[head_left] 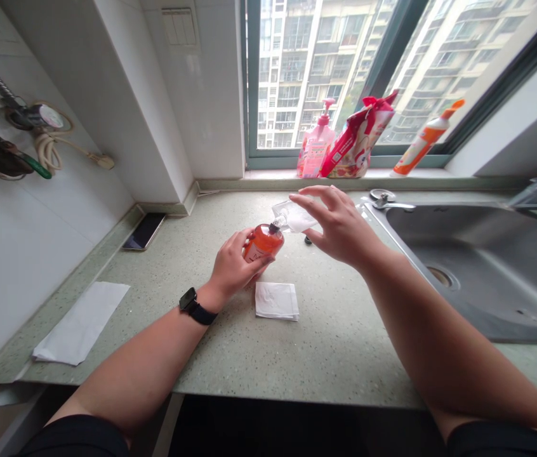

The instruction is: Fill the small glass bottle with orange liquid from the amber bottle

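Orange liquid shows in the small bottle (pixel 268 241) wrapped by the left hand (pixel 235 266), its thumb along the near side and the fingers round the far side. Just beyond that thumb is the bottle's dark mouth (pixel 274 227). Between the two hands a clear bottle (pixel 298 217) is tipped over, its narrow neck down at that mouth; whether they touch, I cannot tell. The right hand (pixel 338 222) pinches the clear bottle between thumb and arched fingers. Just below the right thumb sits a small black piece (pixel 307 240), partly hidden. A folded white tissue (pixel 277 301) lies near the left hand, on the person's side. Left of that hand are a phone (pixel 145 231) and, closer in, a white sheet (pixel 80 324). Right of the right hand is a steel sink (pixel 482 254); beyond it, on the windowsill, stands a pink pump bottle (pixel 316 149)
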Available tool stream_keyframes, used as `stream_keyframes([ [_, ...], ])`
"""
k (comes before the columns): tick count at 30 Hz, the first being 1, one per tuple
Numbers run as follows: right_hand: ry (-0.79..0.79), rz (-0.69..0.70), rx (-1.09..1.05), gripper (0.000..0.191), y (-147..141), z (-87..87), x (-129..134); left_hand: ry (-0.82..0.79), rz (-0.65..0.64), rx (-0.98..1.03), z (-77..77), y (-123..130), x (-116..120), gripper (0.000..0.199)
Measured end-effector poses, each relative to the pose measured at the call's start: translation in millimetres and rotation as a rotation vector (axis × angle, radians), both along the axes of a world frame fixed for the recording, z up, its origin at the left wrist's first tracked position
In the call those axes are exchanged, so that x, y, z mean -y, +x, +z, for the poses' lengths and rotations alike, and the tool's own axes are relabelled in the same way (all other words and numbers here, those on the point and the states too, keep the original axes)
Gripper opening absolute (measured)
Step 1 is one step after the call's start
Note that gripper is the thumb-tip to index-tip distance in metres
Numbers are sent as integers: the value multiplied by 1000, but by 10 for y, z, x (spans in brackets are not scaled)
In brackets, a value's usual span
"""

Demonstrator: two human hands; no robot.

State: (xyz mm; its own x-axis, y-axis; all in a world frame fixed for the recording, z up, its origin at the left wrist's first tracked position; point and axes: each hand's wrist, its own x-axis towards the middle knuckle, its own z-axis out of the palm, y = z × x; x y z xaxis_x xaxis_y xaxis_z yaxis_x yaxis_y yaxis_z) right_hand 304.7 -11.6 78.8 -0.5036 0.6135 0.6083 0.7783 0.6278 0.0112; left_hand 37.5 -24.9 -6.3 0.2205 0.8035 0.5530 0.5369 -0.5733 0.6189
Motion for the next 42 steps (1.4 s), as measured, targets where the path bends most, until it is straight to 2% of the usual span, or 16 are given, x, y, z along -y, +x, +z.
stream_keyframes([
  [22,-18,24,-26,78,-3,15,14,27,-1,-19,18,-13,1,66],
  [30,-2,24,-18,69,-16,24,20,22,5,-29,29,-16,8,67],
  [42,-18,26,-51,70,-15,5,16,6,-2,-22,30,-23,-2,67],
])
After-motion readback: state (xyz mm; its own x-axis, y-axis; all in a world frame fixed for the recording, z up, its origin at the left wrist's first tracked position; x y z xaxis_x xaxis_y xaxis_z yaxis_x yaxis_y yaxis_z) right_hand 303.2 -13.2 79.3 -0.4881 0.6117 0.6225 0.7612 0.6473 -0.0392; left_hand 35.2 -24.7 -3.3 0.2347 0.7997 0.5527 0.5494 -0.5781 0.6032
